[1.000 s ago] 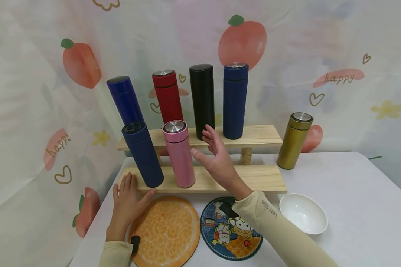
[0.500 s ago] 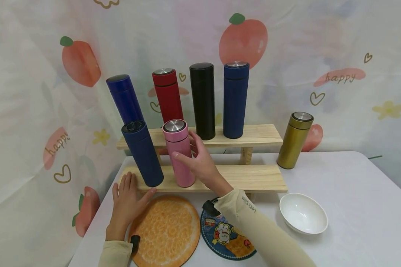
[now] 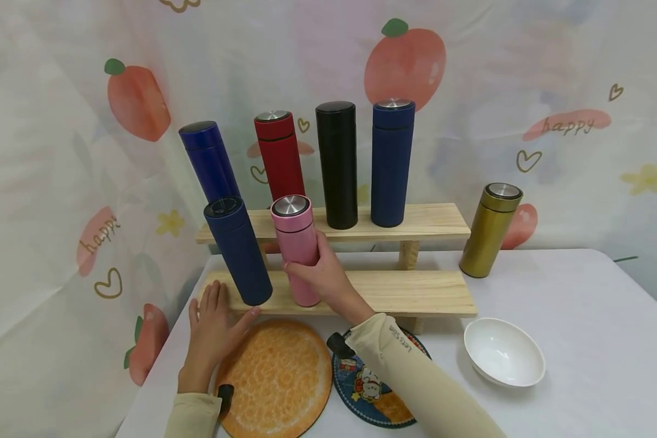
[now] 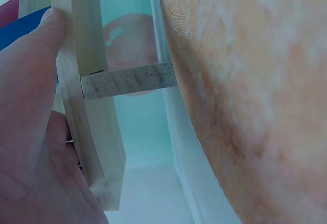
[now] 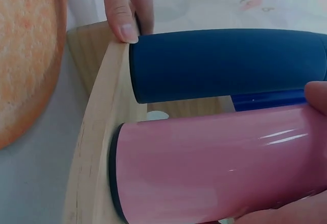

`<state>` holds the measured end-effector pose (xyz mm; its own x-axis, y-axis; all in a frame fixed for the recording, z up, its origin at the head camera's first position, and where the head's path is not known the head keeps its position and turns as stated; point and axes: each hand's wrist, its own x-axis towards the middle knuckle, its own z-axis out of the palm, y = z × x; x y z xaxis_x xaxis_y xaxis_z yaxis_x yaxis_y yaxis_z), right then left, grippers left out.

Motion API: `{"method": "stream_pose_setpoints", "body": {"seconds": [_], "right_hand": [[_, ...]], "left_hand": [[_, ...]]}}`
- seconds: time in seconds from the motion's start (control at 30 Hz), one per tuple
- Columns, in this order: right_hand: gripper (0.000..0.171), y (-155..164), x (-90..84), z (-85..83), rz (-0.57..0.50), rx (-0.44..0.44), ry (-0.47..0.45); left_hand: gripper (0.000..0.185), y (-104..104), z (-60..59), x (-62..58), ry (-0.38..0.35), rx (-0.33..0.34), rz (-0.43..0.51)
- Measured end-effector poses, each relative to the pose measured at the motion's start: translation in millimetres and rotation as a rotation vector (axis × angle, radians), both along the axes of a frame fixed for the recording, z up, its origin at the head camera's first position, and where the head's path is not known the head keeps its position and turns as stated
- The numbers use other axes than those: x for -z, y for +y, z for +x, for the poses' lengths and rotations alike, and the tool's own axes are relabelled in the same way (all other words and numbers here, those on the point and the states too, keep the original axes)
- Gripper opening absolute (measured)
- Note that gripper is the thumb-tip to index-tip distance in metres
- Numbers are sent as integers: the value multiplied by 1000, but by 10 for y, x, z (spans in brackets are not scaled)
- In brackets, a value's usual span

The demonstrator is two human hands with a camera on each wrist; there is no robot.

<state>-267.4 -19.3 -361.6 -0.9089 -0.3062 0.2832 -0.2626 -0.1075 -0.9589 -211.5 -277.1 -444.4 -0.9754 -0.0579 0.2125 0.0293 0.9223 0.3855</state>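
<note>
My right hand (image 3: 325,274) grips the pink thermos (image 3: 294,243) around its middle, thumb across the front. The thermos stands upright on the lower shelf (image 3: 394,292) of a two-step wooden stand, and its dark base sits at the board in the right wrist view. At the lower shelf's left end, my left hand (image 3: 210,331) rests with fairly straight fingers on the board. Its thumb (image 5: 125,27) touches the front edge, right by the base of a dark blue thermos (image 5: 225,63). That blue thermos stands left of the pink one.
On the upper shelf (image 3: 432,222) stand a bright blue thermos (image 3: 210,161), a red one (image 3: 279,152), a black one (image 3: 337,164) and a navy one (image 3: 392,164). A gold thermos (image 3: 490,231), a white bowl (image 3: 504,353) and two round mats (image 3: 276,377) are on the white table.
My right hand has moved left from beside the pink thermos and closed around it. The left hand has stayed on the shelf's end. The head view has shifted slightly.
</note>
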Motion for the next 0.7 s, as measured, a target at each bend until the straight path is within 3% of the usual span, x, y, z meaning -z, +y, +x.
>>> {"method": "stream_pose_setpoints", "body": {"seconds": [0.27,0.7], "right_hand": [[75,67,-78,-6,35,-3,21],[71,299,-278,113,0,-42,38]], "left_hand": [[110,40,5,-24,-1,1,-14],[109,30,29,-14,5,11,-9]]}}
